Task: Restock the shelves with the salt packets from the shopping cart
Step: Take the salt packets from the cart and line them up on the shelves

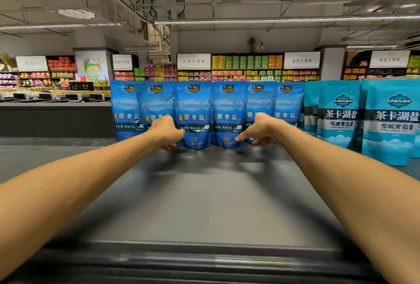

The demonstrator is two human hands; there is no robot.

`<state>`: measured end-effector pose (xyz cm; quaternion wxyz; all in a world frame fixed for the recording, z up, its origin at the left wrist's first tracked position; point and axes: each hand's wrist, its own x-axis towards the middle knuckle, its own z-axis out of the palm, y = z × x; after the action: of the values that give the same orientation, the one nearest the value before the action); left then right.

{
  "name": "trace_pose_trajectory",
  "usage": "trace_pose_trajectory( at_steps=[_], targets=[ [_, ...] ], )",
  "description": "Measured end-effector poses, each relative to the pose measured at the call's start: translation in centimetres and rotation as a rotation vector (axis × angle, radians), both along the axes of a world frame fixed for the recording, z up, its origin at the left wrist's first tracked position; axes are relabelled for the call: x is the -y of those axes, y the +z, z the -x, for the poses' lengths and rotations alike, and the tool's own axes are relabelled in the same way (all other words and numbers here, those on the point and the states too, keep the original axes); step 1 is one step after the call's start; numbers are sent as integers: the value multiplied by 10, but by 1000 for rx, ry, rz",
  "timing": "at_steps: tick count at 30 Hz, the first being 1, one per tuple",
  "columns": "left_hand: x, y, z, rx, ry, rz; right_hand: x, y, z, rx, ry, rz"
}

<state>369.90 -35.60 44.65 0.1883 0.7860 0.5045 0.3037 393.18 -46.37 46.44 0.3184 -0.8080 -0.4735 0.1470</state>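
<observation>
One head-worn wide-angle camera looked forward and slightly down along both outstretched forearms, over a dark shelf top [204, 204]. It sat near the shelf's front edge, with a row of blue packets [195, 113] standing farther back at arm's reach. Beyond them it faced distant store shelving [247, 65] and the ceiling. The edges of the view bowed.

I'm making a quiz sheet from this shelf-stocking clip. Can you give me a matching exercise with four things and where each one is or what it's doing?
Things:
1. left hand
2. right hand
3. teal packets
4. dark blue packets

Places or states:
A. standing at the right end of the shelf
B. standing in a row at the middle of the shelf
C. at the bottom of a packet, left of centre
D. at the bottom of a packet, index finger extended leftward

Pairs: 1-C, 2-D, 3-A, 4-B
</observation>
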Motion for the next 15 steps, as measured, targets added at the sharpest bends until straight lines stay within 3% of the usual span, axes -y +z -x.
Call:
trace_pose_trajectory(
  at_steps=[3, 7, 11, 15],
  targets=[
    [28, 3, 17, 41, 5, -40, 35, 11, 3, 14, 74, -57],
    [86, 14, 27, 309, -83, -13, 92, 20, 16, 23, 187, -236],
    [168, 13, 30, 506, -241, -101, 168, 15, 42, -49, 283, -444],
    [244, -4, 13, 749, -488, -43, 255, -9, 60, -154, 341, -645]
  ],
)
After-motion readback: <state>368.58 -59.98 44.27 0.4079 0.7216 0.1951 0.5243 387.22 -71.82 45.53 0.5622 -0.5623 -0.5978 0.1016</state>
